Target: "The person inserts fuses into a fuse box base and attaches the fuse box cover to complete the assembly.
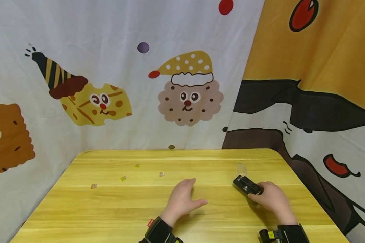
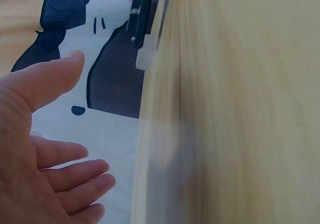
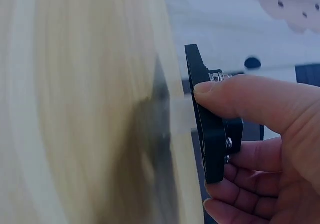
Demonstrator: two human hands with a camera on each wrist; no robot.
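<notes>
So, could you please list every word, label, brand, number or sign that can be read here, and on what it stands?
No word or number can be read in any view.
Black device in the right hand: pale marks on it, too small to read.
Red tag on the left wristband: too small to read.
Yellow patch on the right wristband: too small to read.
Cloth backdrop: drawings, no lettering seen.

On my head feed, the rectangular device [image 1: 246, 184] at lower right is black with silvery bits; the tabletop [image 1: 134, 202] is yellow and wood-grained. Higher up I see a white curtain [image 1: 109, 23]: a brown-spotted yellow cheese [image 1: 97, 108] at left, a beige, brown-dotted cookie [image 1: 190, 114] in a white-dotted mustard cap [image 1: 190, 64] at centre, an orange panel [image 1: 331, 57] upper right.
</notes>
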